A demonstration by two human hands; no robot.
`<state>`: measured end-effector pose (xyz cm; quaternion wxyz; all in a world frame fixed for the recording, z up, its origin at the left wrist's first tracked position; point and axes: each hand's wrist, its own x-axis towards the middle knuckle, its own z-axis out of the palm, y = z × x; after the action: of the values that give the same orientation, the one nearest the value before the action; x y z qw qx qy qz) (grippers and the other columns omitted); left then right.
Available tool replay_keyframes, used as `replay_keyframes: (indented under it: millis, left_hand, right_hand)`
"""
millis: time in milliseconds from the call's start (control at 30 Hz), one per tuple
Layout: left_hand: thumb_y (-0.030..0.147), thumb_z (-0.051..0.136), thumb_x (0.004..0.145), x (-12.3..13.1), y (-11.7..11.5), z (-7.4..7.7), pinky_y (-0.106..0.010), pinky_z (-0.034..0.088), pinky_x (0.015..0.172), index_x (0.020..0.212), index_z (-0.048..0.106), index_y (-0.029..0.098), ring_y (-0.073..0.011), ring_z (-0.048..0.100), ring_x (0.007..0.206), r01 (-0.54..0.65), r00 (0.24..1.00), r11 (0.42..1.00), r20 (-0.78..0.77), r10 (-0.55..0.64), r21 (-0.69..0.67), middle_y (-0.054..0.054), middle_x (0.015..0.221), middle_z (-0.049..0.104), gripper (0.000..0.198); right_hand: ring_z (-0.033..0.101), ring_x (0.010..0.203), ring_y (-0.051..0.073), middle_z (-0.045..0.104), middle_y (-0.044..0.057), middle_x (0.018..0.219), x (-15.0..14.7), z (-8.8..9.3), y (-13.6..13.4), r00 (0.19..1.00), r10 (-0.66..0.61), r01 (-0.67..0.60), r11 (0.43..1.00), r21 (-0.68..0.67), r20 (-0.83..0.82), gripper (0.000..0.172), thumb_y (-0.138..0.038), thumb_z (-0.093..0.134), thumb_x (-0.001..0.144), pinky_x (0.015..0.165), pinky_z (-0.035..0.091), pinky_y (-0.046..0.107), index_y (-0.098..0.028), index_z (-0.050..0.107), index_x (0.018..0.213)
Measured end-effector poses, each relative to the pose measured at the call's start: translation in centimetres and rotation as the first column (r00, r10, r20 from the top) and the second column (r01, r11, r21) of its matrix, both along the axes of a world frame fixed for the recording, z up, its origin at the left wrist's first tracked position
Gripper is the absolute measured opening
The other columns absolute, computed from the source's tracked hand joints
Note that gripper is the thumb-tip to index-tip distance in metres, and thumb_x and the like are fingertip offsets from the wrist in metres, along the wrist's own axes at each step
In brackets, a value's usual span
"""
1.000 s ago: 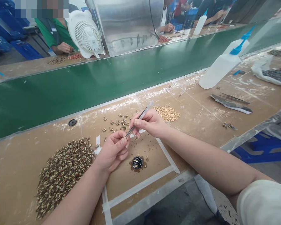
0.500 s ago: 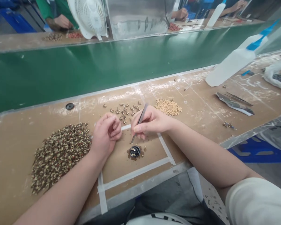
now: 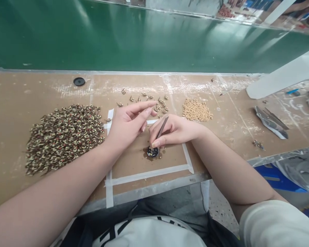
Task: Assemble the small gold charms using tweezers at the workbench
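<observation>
My right hand grips dark metal tweezers like a pen, their tips down at a small round dish of dark liquid. Pale beads lie in that dish, and wet stains surround it. My left hand is beside it, index finger stretched out and thumb apart, with nothing visible in it. Its fingertips are over or close to a scatter of small brown-and-cream pieces with thin pins; whether they touch any I cannot tell. Right of these lies a heap of tan beads.
On the left spreads a big pile of brown-and-cream pieces. A black round lid lies behind it. At right are a white bottle, a crumpled strip with tweezers and a small cluster of pieces. A green belt runs behind.
My view has tilted down. My left hand has moved towards the scattered pieces and stretched its index finger. My right hand has lowered the tweezers from above the dish into it.
</observation>
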<state>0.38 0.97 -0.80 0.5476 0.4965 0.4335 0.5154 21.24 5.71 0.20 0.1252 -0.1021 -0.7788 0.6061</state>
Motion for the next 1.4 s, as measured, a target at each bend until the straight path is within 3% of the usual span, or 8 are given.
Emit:
replay_keyframes:
  millis: [433,667,833,933,1000,1067,1233,1400]
  left_hand:
    - [0.019,0.078,0.092,0.1,0.1,0.3,-0.019,0.027,0.039,0.098,0.074,0.02,-0.0039,0.04,0.041,0.032,0.99,0.998,0.136,-0.024,-0.054,-0.003,0.08,0.074,0.008]
    - [0.023,0.077,0.093,0.0,0.4,0.3,-0.021,0.031,0.038,0.101,0.076,0.017,-0.0045,0.045,0.041,0.029,0.995,0.995,0.1,-0.02,-0.093,-0.006,0.089,0.079,0.009]
    - [0.028,0.079,0.096,0.0,0.2,0.2,-0.02,0.033,0.038,0.105,0.075,0.018,-0.0046,0.049,0.04,0.044,0.996,0.994,0.084,-0.036,-0.104,-0.006,0.093,0.079,0.013]
    - [0.029,0.08,0.097,0.1,0.0,0.1,-0.02,0.035,0.039,0.107,0.071,0.019,-0.0043,0.049,0.041,0.039,0.998,0.995,0.059,-0.033,-0.09,-0.008,0.099,0.081,0.017]
    - [0.032,0.08,0.099,0.1,-0.1,0.1,-0.02,0.037,0.041,0.109,0.068,0.02,-0.0042,0.05,0.041,0.033,0.999,0.996,0.036,-0.03,-0.083,-0.009,0.104,0.082,0.02]
    - [0.036,0.08,0.1,0.0,-0.1,0.1,-0.02,0.039,0.042,0.109,0.066,0.021,-0.0043,0.051,0.041,0.007,1.0,0.996,0.013,-0.006,-0.087,-0.009,0.108,0.083,0.022]
    - [0.037,0.083,0.097,-0.1,0.0,0.2,-0.021,0.046,0.044,0.103,0.069,0.019,-0.0056,0.055,0.042,-0.061,0.996,0.996,0.055,0.065,-0.06,-0.01,0.11,0.083,0.024]
    - [0.034,0.087,0.094,-0.2,0.2,-0.1,-0.019,0.045,0.043,0.103,0.079,0.016,-0.0043,0.054,0.045,-0.087,0.996,0.996,-0.02,0.087,0.006,-0.01,0.106,0.083,0.021]
  right_hand:
    - [0.074,0.08,0.016,0.082,0.008,0.088,-0.4,0.1,-0.1,0.999,0.031,-0.03,0.999,0.033,-0.034,0.033,-0.046,0.079,0.103,0.077,0.059,0.027,-0.014,0.085,0.096]
    - [0.069,0.063,0.01,0.074,0.003,0.077,0.1,0.6,-0.2,0.974,-0.146,0.129,0.986,-0.104,-0.175,0.025,-0.035,0.079,0.103,0.061,0.056,0.021,-0.014,0.082,0.089]
    - [0.058,0.047,0.007,0.066,-0.002,0.065,-0.4,-0.5,0.6,0.734,-0.543,0.459,0.839,-0.291,-0.408,0.031,-0.046,0.078,0.103,0.047,0.05,0.02,-0.019,0.077,0.087]
    - [0.048,0.044,0.006,0.057,-0.006,0.059,-0.5,-0.9,1.5,0.581,-0.733,0.603,0.68,-0.417,-0.355,0.035,-0.051,0.078,0.101,0.044,0.045,0.021,-0.02,0.074,0.085]
    - [0.045,0.043,0.006,0.056,-0.006,0.057,-0.5,-1.0,1.8,0.558,-0.769,0.62,0.636,-0.459,-0.311,0.036,-0.052,0.08,0.099,0.043,0.043,0.021,-0.02,0.073,0.083]
    - [0.048,0.042,0.006,0.059,-0.006,0.056,-0.3,-0.9,1.7,0.605,-0.735,0.588,0.672,-0.45,-0.306,0.036,-0.05,0.08,0.099,0.043,0.043,0.021,-0.02,0.074,0.081]
    - [0.063,0.052,0.008,0.071,0.0,0.07,0.1,0.1,0.3,0.912,-0.329,0.284,0.937,-0.202,-0.246,0.025,-0.036,0.081,0.1,0.05,0.05,0.02,-0.016,0.081,0.086]
    - [0.061,0.066,0.009,0.069,0.001,0.073,-0.1,0.4,-0.2,0.995,-0.08,0.08,0.997,0.004,-0.057,0.029,-0.038,0.081,0.101,0.064,0.049,0.021,-0.013,0.079,0.085]
